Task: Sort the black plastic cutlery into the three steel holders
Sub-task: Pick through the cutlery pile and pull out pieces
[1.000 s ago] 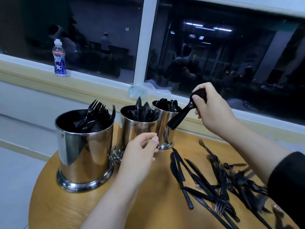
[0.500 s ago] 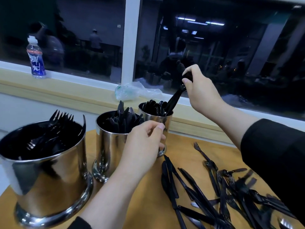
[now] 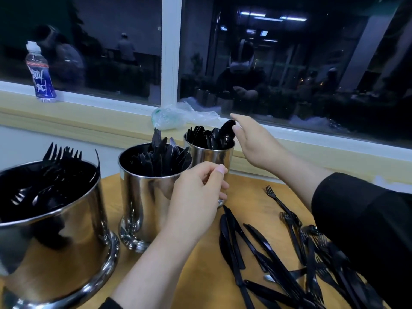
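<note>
My right hand (image 3: 254, 143), fingers straight, touches a black spoon (image 3: 227, 130) standing in the far steel holder (image 3: 209, 155); my left hand (image 3: 198, 188) hovers loosely curled, holding nothing.

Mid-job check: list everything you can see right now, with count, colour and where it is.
steel holders: three, shiny steel, left half of the table; near one holds forks, middle one knives, far one spoons
loose cutlery: heap of knives and forks, too tangled to count, black, right side of the table
table: one, round, light wood
bottle: one, clear with blue label, window ledge at left
plastic bag: one, clear, crumpled on the ledge behind the holders
spoon: one, black, standing in the far holder at the right fingertips
left hand: loosely curled, holding nothing, before the middle holder
right hand: fingers straight, beside the far holder's rim
</note>
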